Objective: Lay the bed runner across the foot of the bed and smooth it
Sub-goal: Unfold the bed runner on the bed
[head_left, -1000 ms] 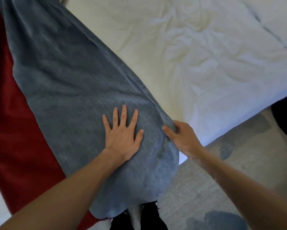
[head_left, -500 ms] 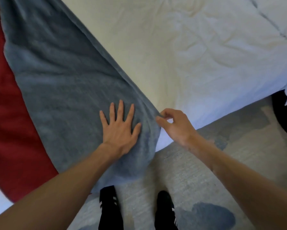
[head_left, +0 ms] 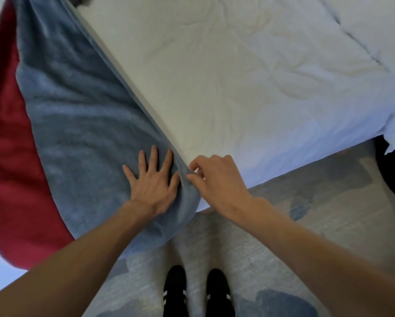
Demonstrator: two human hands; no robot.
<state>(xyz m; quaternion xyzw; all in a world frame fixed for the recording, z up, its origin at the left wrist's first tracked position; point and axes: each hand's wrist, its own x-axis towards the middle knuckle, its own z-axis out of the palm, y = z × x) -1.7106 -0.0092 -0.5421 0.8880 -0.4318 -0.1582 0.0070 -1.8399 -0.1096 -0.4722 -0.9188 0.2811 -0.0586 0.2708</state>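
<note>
1. The left hand (head_left: 153, 181) lies flat with fingers spread, palm pressed on the grey-blue bed runner (head_left: 82, 124) close to its near corner, fingers pointing toward twelve o'clock
2. The right hand (head_left: 217, 179) sits just beside it at three o'clock, thumb and forefinger pinched on the runner's long edge where it meets the white bedding; the other fingers curl loosely
3. From the hands the runner stretches away toward eleven o'clock as a broad band across the bed (head_left: 249, 88), its near end drooping over the bed's edge toward six o'clock, above the black shoes (head_left: 176, 291) on the pale rug (head_left: 317, 202)
4. At nine o'clock of the runner a red cloth (head_left: 11, 156) lies alongside it; I cannot tell whether this is a backing or a separate piece
5. Progress, as I judge it: the runner is already laid out and looks mostly flat, though the picture is blurred. What seems left is tugging this edge straight, pressing out the small bunching between the two hands, and checking the far end, which is out of view
</note>
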